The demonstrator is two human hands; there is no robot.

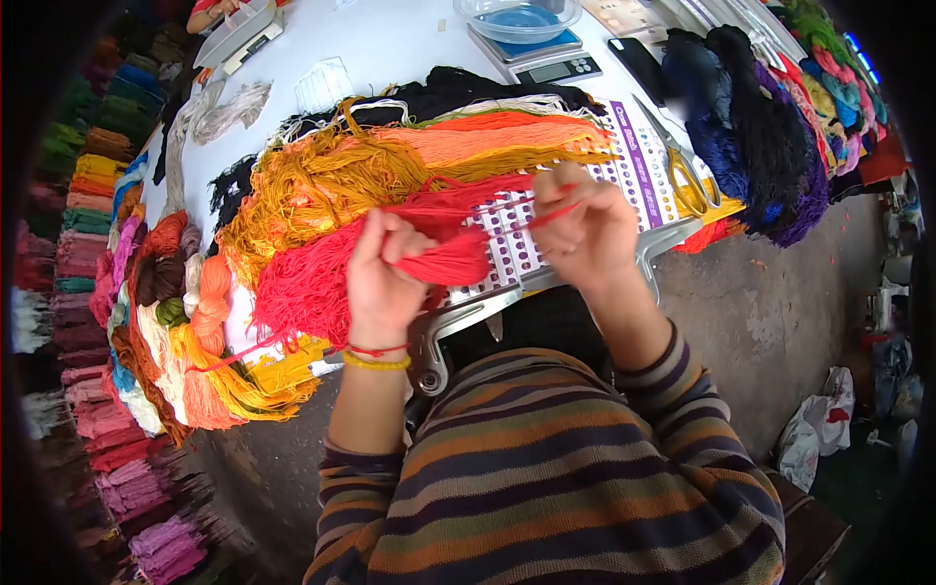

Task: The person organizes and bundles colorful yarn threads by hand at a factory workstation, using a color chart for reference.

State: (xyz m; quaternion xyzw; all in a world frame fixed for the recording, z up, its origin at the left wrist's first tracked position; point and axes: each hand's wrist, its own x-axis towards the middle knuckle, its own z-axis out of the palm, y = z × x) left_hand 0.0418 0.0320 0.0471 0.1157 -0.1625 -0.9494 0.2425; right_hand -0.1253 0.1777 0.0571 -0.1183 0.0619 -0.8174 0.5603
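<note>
My left hand [375, 268] is closed around a bunch of red embroidery thread [456, 261], whose loose part bulges out past the fingers. Red strands stretch from it across to my right hand [585, 229], whose bent fingers pinch them. Under the hands lies a white card with rows of printed dots and a purple strip [634, 161]. More red thread [307, 283] is heaped left of my left hand. Beyond it sit golden-brown thread [331, 175], orange thread [507, 141] and black thread [453, 88].
Yellow-handled scissors [692, 185] lie at the right. Farther back are a dark phone [639, 70] and a digital scale [556, 70] bearing a clear bowl [517, 18]. Dark blue and black skeins [751, 127] hang over the right edge. A person's hand [224, 8] shows at top left.
</note>
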